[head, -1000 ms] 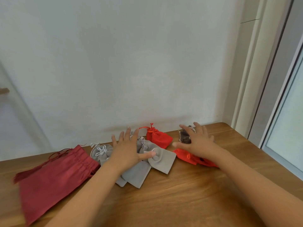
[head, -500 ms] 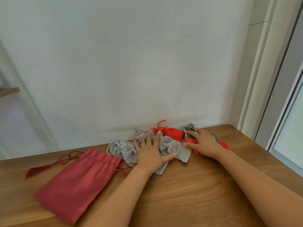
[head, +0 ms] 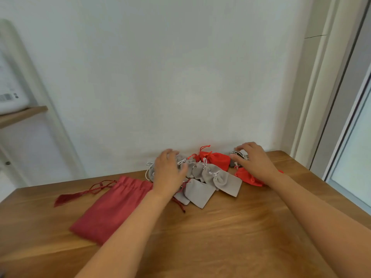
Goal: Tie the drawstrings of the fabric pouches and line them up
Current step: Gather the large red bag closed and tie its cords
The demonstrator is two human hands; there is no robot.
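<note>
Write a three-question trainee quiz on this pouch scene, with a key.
1. True or false: the big pouch lies left of the grey pouches.
2. The left hand rests on: A the shelf; B the grey pouches; C bare wood.
3. What colour is the wall-side pouch between that hand and the right hand?
Key: 1 true; 2 B; 3 red.
</note>
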